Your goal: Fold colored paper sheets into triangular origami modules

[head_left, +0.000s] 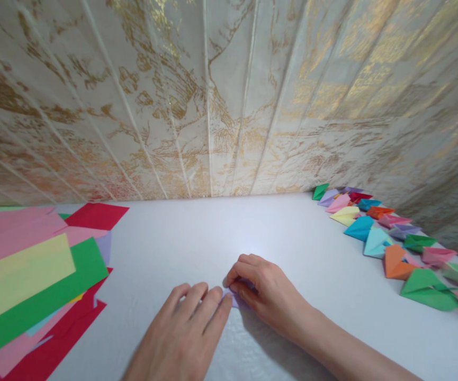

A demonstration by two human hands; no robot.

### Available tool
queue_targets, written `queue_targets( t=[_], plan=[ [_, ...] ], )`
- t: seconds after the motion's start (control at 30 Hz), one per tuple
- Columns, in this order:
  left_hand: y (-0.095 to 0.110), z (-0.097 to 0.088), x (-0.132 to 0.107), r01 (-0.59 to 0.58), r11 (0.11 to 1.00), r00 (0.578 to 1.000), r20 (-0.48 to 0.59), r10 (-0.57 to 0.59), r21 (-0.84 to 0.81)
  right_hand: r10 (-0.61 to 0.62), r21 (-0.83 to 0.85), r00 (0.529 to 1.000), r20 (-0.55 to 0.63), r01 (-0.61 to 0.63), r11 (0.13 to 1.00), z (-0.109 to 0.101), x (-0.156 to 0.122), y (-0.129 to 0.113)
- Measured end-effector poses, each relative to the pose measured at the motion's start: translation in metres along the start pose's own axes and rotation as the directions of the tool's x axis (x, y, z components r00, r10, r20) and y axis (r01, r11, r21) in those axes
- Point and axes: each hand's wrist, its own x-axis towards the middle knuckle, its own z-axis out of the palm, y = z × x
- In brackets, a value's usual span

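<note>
A small lilac piece of paper [235, 299] lies on the white table [197, 238], mostly covered by both hands. My left hand [185, 330] rests flat on the table, fingers stretched together, fingertips touching the paper's left edge. My right hand [262, 293] is curled over the paper, fingertips pinching and pressing it down. Only a sliver of the paper shows between the hands.
A loose pile of coloured paper strips [34, 280] in pink, yellow, green and red lies at the left. Several folded paper pieces [395, 243] in many colours run along the right by the wall. A marbled gold-and-cream wall [229, 95] stands behind the table.
</note>
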Motion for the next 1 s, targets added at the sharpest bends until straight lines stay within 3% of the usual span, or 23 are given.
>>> queue_targets(
  t=[0.1,0.27,0.37,0.47,0.6,0.7,0.83,1.0],
  plan=[
    [0.008,-0.001,-0.004,-0.038,0.99,0.999,0.044,0.032,0.135,-0.005,0.001,1.0,0.003,0.005,1.0,0.0,0.0,0.002],
    [0.008,-0.002,0.002,-0.023,0.993,1.0,0.007,0.022,0.113,-0.036,-0.007,0.998,-0.058,0.036,0.999,-0.005,-0.008,0.006],
    [0.005,-0.001,0.002,-0.017,0.994,1.0,0.018,0.015,0.103,-0.191,-0.251,0.976,-0.108,0.159,0.955,-0.006,-0.019,0.003],
    [0.004,-0.001,-0.001,-0.018,0.994,0.999,0.051,0.012,0.103,-0.305,-0.488,0.952,-0.022,0.256,0.835,0.001,-0.032,-0.006],
    [0.006,-0.003,-0.004,-0.039,0.993,0.997,0.067,0.032,0.114,-0.291,-0.629,0.955,0.05,0.257,0.734,0.017,-0.047,-0.016],
    [0.006,-0.003,-0.003,-0.049,0.991,0.997,0.072,0.04,0.128,-0.272,-0.657,0.96,0.058,0.242,0.714,0.021,-0.05,-0.018],
    [0.004,-0.003,-0.001,-0.05,0.992,0.998,0.041,0.046,0.116,-0.254,-0.702,0.964,0.083,0.237,0.672,0.01,-0.05,-0.018],
    [0.005,-0.002,-0.001,-0.047,0.993,0.999,0.03,0.043,0.109,-0.209,-0.81,0.973,0.099,0.201,0.551,-0.011,-0.053,-0.014]
  ],
)
